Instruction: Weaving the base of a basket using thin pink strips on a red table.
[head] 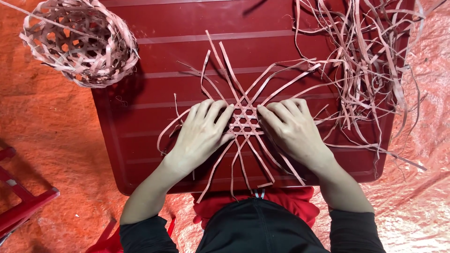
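Left hand (202, 129) and right hand (291, 127) seemingly press flat on woven strips (243, 122).

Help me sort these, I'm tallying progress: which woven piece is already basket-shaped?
The rounded woven basket at the table's far left corner; the flat lattice under both hands is only a start.

Flat woven start of thin pale strips

The weave (243, 121) lies flat on the dark red board, a small open lattice of crossed strips at its middle. Loose strip ends fan out from it on all sides, some reaching past the board's near edge.
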